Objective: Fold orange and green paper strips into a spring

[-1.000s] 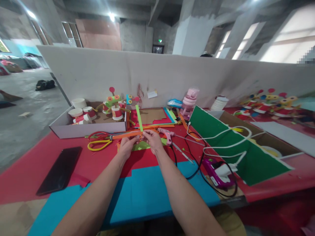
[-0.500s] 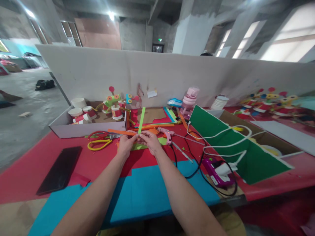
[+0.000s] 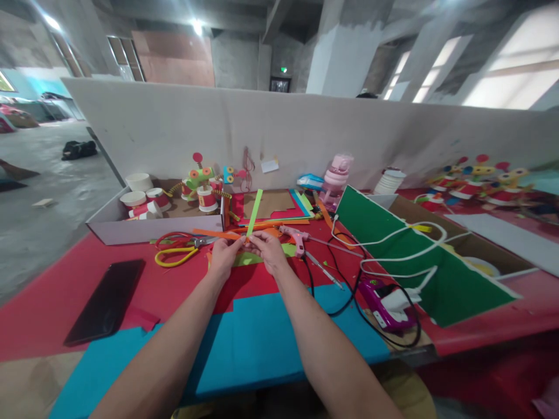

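My left hand (image 3: 223, 258) is closed on an orange paper strip (image 3: 213, 234), which sticks out to the left. My right hand (image 3: 267, 251) pinches the lower end of a light green paper strip (image 3: 255, 212), which points up and away from me. The two strips meet between my fingertips, roughly at a right angle; the exact joint is partly covered by the fingers. Below the hands lie green paper pieces (image 3: 247, 259) on red paper. A pink glue gun (image 3: 299, 241) rests just right of my right hand. Yellow-and-red handled scissors (image 3: 177, 256) lie to the left.
A white box (image 3: 157, 228) holds paper cups and cup figures at the back left. At right stand a green-sided box (image 3: 393, 256) with white cables and a purple power strip (image 3: 386, 305). A black phone (image 3: 107, 299) lies left; blue sheets (image 3: 271, 343) cover the near edge.
The green strip's upper end has tilted slightly to the right. Both hands stay in nearly the same place, still holding the strips.
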The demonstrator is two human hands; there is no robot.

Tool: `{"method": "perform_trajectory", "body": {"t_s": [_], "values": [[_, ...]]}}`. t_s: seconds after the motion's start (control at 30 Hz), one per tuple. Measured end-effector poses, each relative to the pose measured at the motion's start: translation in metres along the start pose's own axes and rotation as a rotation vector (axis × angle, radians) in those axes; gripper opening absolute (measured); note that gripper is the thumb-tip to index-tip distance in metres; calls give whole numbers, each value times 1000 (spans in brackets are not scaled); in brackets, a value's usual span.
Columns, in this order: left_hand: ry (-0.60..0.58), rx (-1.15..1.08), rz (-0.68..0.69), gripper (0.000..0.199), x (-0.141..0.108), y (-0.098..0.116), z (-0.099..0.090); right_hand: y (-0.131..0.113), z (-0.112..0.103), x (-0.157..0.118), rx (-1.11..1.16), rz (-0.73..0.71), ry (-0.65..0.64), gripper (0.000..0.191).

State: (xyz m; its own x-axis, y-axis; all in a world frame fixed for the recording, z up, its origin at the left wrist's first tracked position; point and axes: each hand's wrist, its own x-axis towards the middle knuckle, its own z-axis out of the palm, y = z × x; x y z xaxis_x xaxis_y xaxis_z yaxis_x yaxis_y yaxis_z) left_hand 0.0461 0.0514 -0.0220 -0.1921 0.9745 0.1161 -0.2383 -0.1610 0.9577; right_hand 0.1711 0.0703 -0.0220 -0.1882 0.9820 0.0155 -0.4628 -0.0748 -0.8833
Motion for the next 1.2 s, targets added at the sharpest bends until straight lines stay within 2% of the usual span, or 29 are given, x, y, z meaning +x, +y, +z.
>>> {"method": "perform_trajectory", "body": {"t_s": [0.43,0.63,0.83,0.97,1.07,1.2], "values": [[19,11,11,29,0,1,0,-1,0,-1,-37,-23,-65,39],[-1,-13,30,28,0,0,0,-1,3,0,-77,-69,-16,38],[-55,4,-39,31,1,-4,-1,0,6,0,-119,-109,42,38],[2,64,-12,31,4,-7,-4,1,4,0,-145,-64,47,40],[23,118,9,31,5,-8,-5,1,1,0,-184,-28,3,40],[49,194,29,29,5,-9,-4,-1,2,1,-176,-58,4,38]]}}
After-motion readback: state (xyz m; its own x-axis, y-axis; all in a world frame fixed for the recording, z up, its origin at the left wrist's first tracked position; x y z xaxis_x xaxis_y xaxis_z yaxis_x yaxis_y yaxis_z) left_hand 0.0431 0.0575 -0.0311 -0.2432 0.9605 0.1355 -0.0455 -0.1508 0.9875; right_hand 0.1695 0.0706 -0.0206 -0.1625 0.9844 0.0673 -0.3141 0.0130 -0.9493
